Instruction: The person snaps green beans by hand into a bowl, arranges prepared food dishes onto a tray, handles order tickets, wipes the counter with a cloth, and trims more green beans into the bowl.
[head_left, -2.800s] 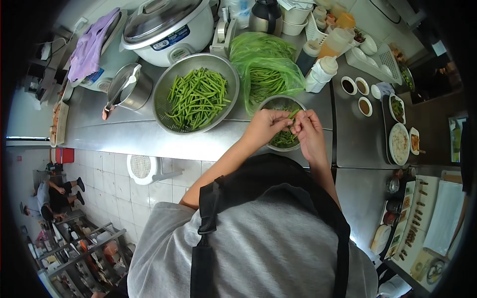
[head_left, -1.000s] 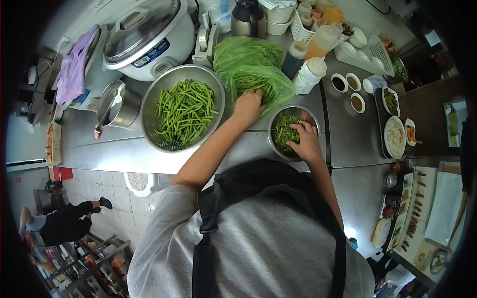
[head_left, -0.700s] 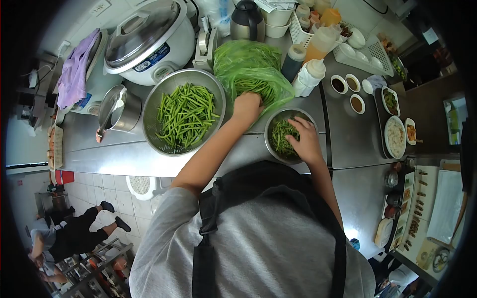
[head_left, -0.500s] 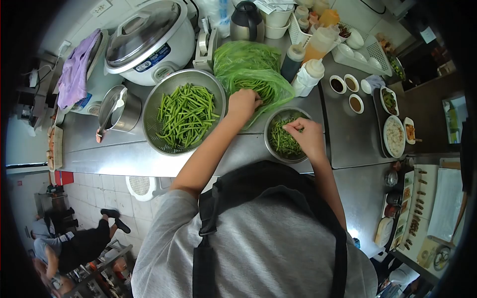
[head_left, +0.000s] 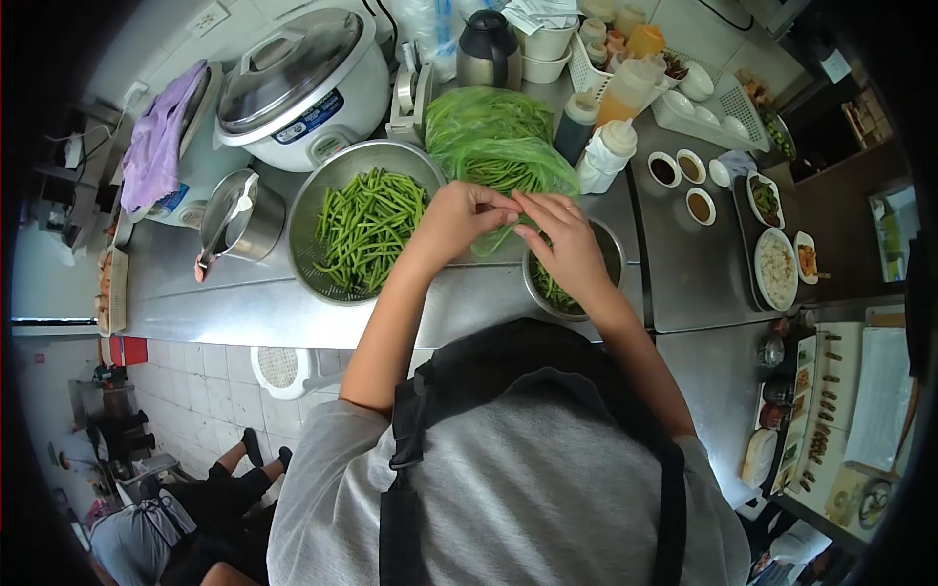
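My left hand and my right hand meet fingertip to fingertip in front of a green plastic bag of green beans. Both are closed in a pinch around a green bean, which the fingers almost wholly hide. Left of them, a perforated metal colander holds a heap of cut green beans. Beneath my right hand stands a smaller metal bowl with short green trimmings, partly covered by the hand and wrist.
A rice cooker, a metal pot and squeeze bottles line the back of the steel counter. Sauce cups and a plate of rice stand right. Another person is at lower left.
My left hand has come out of the bag and my right hand has risen from above the small bowl; their fingertips now meet. The other person at lower left has shifted.
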`<state>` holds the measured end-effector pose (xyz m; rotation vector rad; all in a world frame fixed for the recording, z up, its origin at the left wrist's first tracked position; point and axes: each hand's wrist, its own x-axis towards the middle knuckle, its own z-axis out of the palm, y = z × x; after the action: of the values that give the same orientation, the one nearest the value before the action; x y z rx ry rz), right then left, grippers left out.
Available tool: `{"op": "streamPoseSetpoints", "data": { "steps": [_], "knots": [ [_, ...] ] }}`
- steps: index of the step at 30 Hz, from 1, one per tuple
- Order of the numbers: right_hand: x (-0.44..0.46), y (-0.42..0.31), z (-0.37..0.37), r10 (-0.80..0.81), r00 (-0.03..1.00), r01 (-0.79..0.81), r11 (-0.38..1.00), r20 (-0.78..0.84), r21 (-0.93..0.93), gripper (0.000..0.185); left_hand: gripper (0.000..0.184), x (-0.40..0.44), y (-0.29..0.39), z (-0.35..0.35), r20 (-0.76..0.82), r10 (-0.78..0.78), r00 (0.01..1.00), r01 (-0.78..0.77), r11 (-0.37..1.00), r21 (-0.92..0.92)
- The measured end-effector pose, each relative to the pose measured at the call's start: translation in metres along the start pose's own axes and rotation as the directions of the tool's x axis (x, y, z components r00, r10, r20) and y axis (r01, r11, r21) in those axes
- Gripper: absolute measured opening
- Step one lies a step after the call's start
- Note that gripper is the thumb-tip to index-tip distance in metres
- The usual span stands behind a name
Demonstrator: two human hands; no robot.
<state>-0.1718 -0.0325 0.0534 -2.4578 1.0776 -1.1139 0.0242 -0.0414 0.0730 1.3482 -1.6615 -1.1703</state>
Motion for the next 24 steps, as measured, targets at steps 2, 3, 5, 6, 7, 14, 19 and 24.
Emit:
{"op": "streamPoseSetpoints", "data": {
  "steps": [2,3,5,6,7,14,19,24],
  "knots": [
    [-0.001,-0.003,0.0,0.065,0.997,-0.066,0.997,0.039,0.036,0.039,0.018,-0.002,-0.001,-0.001,0.026,0.016,1.0,-0.012,0.991,-0.136],
    [-0.002,-0.001,-0.004,0.092,0.993,-0.096,0.994,0.077,0.046,0.037,0.018,-0.004,0.0,-0.002,0.049,0.007,0.999,0.004,0.977,-0.215],
    [-0.009,0.008,-0.014,0.104,0.987,-0.11,0.993,0.124,0.044,0.035,0.018,-0.008,0.003,-0.008,0.101,-0.005,0.995,0.042,0.928,-0.369],
    [-0.015,0.014,-0.019,0.09,0.987,-0.095,0.995,0.133,0.035,0.033,0.019,-0.01,0.002,-0.011,0.108,-0.023,0.994,0.062,0.928,-0.368],
    [-0.02,0.019,-0.024,0.077,0.987,-0.081,0.996,0.141,0.025,0.032,0.019,-0.011,0.0,-0.015,0.115,-0.041,0.993,0.081,0.927,-0.367],
    [-0.026,0.01,-0.038,0.217,0.973,-0.228,0.96,0.081,0.162,0.027,0.022,0.001,-0.002,-0.002,0.28,-0.035,0.96,0.154,0.896,-0.416],
    [-0.031,0.01,-0.039,0.399,0.907,-0.412,0.907,0.136,0.087,0.02,0.025,0.008,-0.009,0.009,0.234,-0.056,0.971,0.156,0.887,-0.434],
    [-0.038,0.016,-0.035,0.322,0.946,-0.324,0.945,0.048,0.047,0.016,0.023,0.004,0.004,0.029,0.09,0.12,0.989,-0.131,0.983,0.125]
  ]
}}
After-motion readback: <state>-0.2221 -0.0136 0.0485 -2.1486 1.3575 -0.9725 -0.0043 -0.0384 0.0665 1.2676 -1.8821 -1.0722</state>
